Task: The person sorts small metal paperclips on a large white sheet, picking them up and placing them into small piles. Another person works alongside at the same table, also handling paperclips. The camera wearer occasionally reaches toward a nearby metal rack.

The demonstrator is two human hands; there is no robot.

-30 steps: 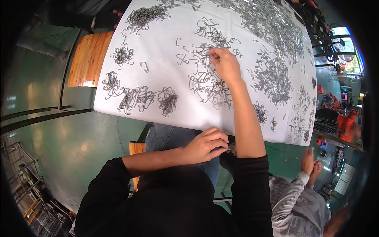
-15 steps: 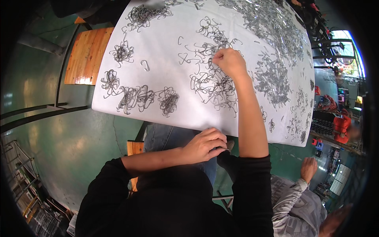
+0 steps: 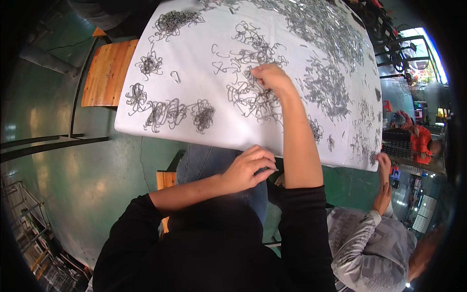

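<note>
White counter, smooth matte sheet, fills upper centre of frame. Covered in thin grey bent-wire hooks. Tangled hook pile at centre, dense heap upper right, small neat clusters in a row at centre left, one loose hook above them.

Right hand: arm stretched straight up-frame, black sleeve pushed to elbow, fingers curled down into the tangled pile, pinching at wires; can't tell exactly what is gripped. Left hand: at the near counter edge, lower centre, forearm coming in from lower left, fingers curled closed over something small and dark; can't tell what. Hands well apart.

Wooden bench, orange slats, dark metal frame, left of counter. Glossy green floor. Another person's hand, grey patterned sleeve, touches the counter's lower right corner.
</note>
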